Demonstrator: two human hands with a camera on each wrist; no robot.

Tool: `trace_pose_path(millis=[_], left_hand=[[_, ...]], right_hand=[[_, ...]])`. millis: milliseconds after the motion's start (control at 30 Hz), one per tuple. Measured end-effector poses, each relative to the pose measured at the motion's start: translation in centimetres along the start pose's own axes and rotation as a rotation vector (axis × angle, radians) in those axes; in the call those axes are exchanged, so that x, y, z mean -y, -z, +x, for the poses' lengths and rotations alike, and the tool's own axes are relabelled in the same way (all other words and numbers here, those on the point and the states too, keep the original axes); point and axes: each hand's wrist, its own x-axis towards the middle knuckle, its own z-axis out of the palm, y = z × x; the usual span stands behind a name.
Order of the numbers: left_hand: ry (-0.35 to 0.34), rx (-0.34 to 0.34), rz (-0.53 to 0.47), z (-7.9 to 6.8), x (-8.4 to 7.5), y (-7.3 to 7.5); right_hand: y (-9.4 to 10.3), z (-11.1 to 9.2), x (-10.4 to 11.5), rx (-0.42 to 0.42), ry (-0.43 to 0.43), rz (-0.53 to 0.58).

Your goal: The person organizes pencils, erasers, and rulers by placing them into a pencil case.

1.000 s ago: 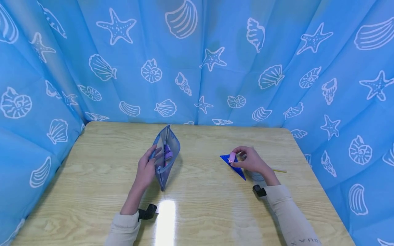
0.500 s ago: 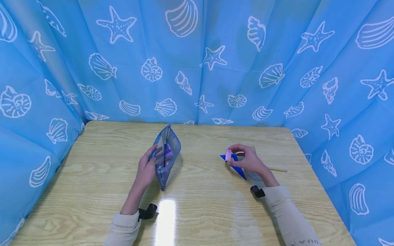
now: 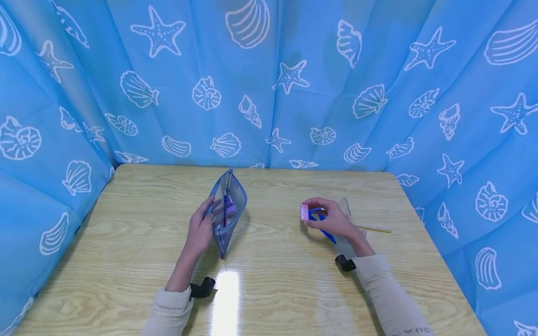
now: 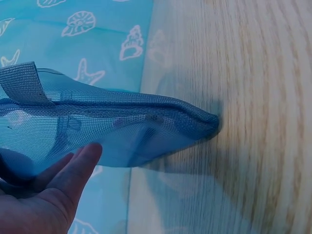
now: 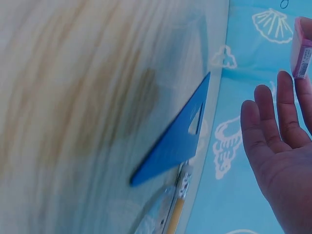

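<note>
My left hand (image 3: pixel 199 231) grips the near side of a blue mesh zip pencil pouch (image 3: pixel 239 200), holding it upright with its mouth open. Inside the pouch show a purple item (image 3: pixel 230 208) and a dark slim stick. The left wrist view has the thumb against the mesh (image 4: pixel 161 126). Between thumb and fingertips, my right hand (image 3: pixel 332 219) pinches a small pink eraser (image 3: pixel 304 212) above the table. A barcode shows on the eraser (image 5: pixel 302 53) in the right wrist view. Beneath that hand lies a blue triangular set square (image 3: pixel 329 236), partly hidden by it.
A yellow pencil (image 3: pixel 377 229) lies on the wooden table (image 3: pixel 269 261), right of my right wrist. Clear plastic pieces lie near it, one a clear ruler (image 3: pixel 345 207). A blue curtain (image 3: pixel 269 56) with shell prints surrounds the table's back and sides.
My right hand has moved left with the pink eraser, from over the set square to just past its left tip. The left hand and pouch stay nearly still.
</note>
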Motion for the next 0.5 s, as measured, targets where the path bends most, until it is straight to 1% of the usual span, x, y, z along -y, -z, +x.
trace_pose_path(millis=[133, 167, 400, 500], left_hand=[[-0.006, -0.005, -0.012, 0.0, -0.1, -0.2], [-0.008, -0.006, -0.014, 0.1, 0.0, -0.2], [-0.019, -0.024, -0.031, 0.1, 0.2, -0.4], [-0.022, -0.032, -0.04, 0.1, 0.2, -0.5]], right_hand=[[-0.5, 0.2, 0.2, 0.013, -0.003, 0.01], [-0.7, 0.3, -0.2, 0.016, 0.0, 0.011], [-2.0, 0.7, 0.6, 0.033, 0.03, 0.002], [-2.5, 1.0, 1.0, 0.039, 0.024, 0.006]])
